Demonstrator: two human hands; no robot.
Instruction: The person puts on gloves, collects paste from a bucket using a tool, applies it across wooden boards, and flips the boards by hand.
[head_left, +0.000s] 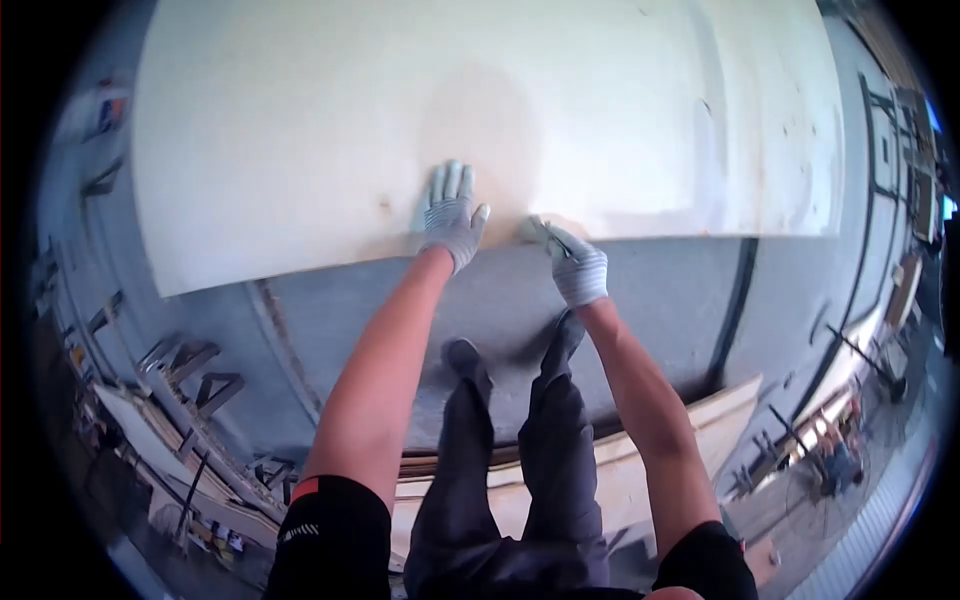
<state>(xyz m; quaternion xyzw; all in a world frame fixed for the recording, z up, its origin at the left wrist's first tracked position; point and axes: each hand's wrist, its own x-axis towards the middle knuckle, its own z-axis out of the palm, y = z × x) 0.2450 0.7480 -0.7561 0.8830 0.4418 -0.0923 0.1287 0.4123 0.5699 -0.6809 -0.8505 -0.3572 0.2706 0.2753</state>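
A large pale wooden sheet [290,130] spreads in front of me, with its near edge running across the middle of the view. Flat on the sheet near that edge lies my left hand [455,222], in a striped glove, its fingers stretched out and nothing held. To its right, my right hand [578,265], also gloved, is closed at the sheet's edge. A small, thin, dark thing shows at its fingers, too small and blurred to name. The fingertips touch or nearly touch the sheet. Small dark marks dot the sheet's right part.
Grey floor [660,290] shows below the sheet, with my shoes [465,355] on it. Behind my legs lies a stack of boards [640,450]. Metal frames [205,375] stand at the left, and a metal rack [885,150] at the right.
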